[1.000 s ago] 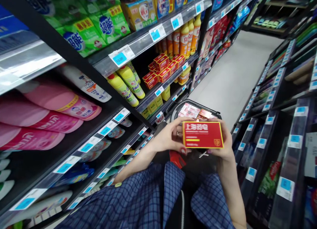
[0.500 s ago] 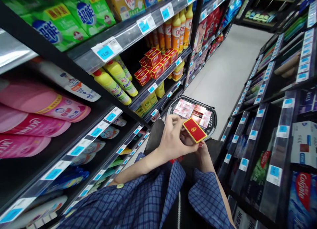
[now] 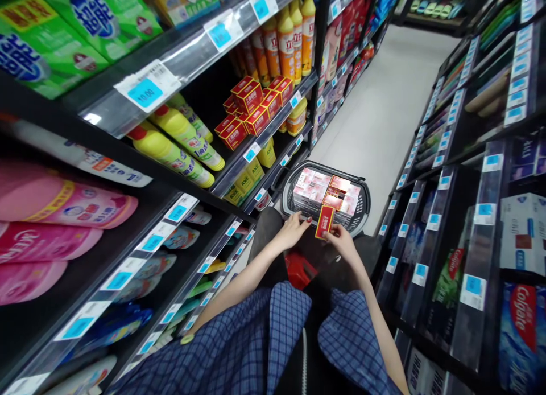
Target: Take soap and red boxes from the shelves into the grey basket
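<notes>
My right hand grips the lower end of a red soap box with yellow edges, held over the near side of a dark shopping basket. My left hand is empty, its fingers stretched out by the basket's near left rim; whether they touch the rim is hard to tell. Inside the basket lie several pale pink boxes and some shiny red-and-gold boxes. More red soap boxes are stacked on the shelf to the left, beyond both hands.
Yellow bottles lie beside the stacked soap, with orange bottles standing behind. A shelf edge with price tags juts out at the left. Toothpaste boxes line the right shelving. The pale aisle floor runs ahead.
The soap box has been turned and lowered from in front of me towards the basket. My left hand has let go of it and moved left; the right hand keeps hold.
</notes>
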